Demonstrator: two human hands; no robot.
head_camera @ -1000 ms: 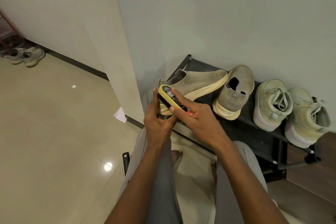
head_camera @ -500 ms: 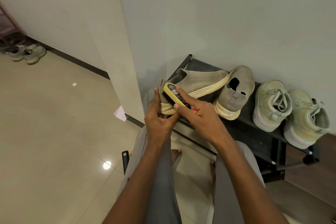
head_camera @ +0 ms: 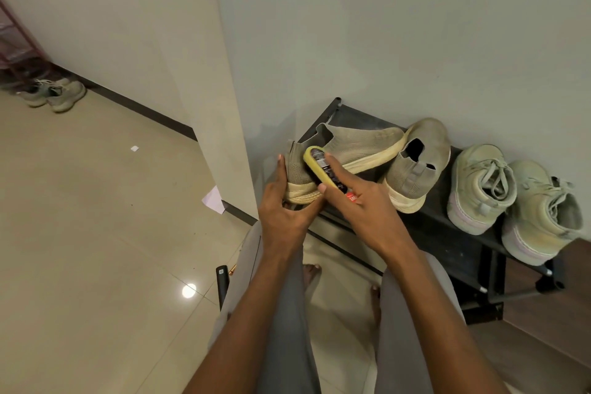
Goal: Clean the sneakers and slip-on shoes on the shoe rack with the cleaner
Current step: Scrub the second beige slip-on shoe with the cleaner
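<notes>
Paper scrap (head_camera: 213,199) on tiled floor (head_camera: 96,233)

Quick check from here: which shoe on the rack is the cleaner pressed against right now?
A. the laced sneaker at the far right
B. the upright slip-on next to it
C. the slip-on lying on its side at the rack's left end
C: the right hand holds the yellow cleaner against the heel end of the slip-on lying on its side, which the left hand steadies at the heel.
</notes>
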